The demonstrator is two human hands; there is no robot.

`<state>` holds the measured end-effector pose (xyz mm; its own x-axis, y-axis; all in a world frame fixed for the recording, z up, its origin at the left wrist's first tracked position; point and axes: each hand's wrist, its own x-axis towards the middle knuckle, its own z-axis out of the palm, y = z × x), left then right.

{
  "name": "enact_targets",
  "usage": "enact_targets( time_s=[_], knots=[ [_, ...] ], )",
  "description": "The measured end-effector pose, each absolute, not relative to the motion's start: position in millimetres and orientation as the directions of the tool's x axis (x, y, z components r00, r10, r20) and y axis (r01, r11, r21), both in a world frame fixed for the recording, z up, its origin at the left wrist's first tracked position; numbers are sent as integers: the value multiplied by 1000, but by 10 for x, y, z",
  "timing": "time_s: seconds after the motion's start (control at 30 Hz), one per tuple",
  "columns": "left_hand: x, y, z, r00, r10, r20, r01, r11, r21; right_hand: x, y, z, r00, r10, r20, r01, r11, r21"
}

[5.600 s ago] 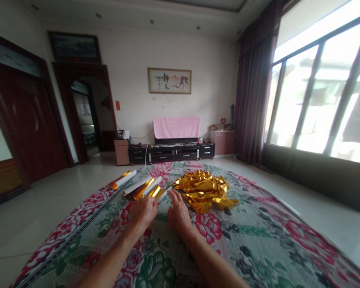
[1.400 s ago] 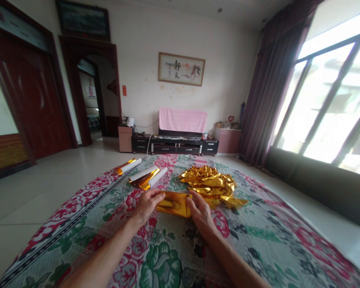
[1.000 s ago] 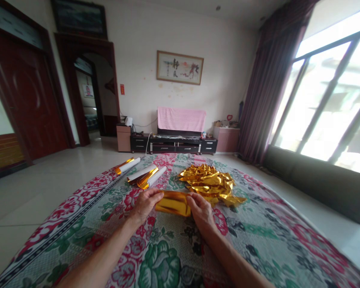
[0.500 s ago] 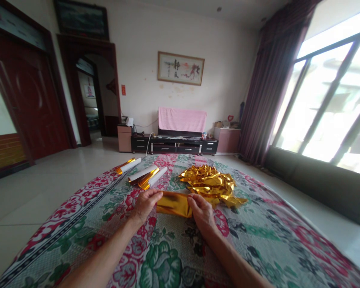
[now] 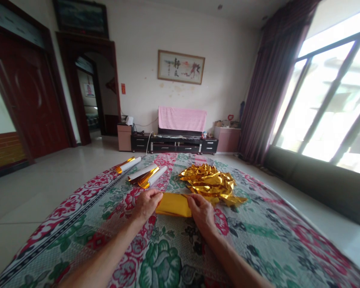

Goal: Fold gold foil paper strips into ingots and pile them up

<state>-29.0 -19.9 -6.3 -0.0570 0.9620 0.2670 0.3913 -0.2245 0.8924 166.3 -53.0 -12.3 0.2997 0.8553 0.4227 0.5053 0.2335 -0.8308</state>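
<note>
Between my two hands a sheet of gold foil paper (image 5: 174,205) is stretched out just above the patterned tablecloth (image 5: 160,264). My left hand (image 5: 148,203) pinches its left end between thumb and fingers. At the right end, my right hand (image 5: 201,208) is closed on the upper corner. The sheet looks folded into a flat band, its face a smooth dull yellow-gold. Just beyond my right hand lies a heap of folded gold foil pieces (image 5: 211,182). Past my left hand rest curled sheets of gold foil with white backs (image 5: 144,173).
Another curled gold-and-white sheet (image 5: 128,164) lies near the cloth's far left edge. Beyond the table stands a low black TV cabinet (image 5: 177,146), with a pink cloth (image 5: 182,118) draped over what sits on it. A window and purple curtain (image 5: 264,80) are to the right.
The foil between my hands has tilted, so its face now looks brighter and more evenly yellow. Both hands keep their hold in nearly the same place. The heap and curled sheets are unmoved.
</note>
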Motion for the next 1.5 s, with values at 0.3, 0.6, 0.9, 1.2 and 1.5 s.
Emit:
enact_targets(
  time_s=[0.3, 0.6, 0.9, 1.2, 1.5],
  knots=[
    [-224, -183, -144, -12, 882, 470, 832, -252, 494, 1647, -489, -116, 166, 820, 548, 792, 220, -569],
    [-228, -147, -268, 115, 842, 526, 910, -302, 285, 1608, -528, -106, 47, 871, 490, 893, 183, -410],
    [-174, -204, -219, 124, 826, 550, 908, -319, 273, 1561, -544, -73, 42, 912, 407, 940, 101, -324],
    [-169, -216, -200, 134, 848, 513, 925, -292, 242, 1559, -564, -42, 52, 935, 352, 938, 76, -339],
    [-166, -242, -160, 163, 872, 461, 946, -270, 178, 1541, -581, -9, 59, 945, 321, 940, 55, -336]
  ],
)
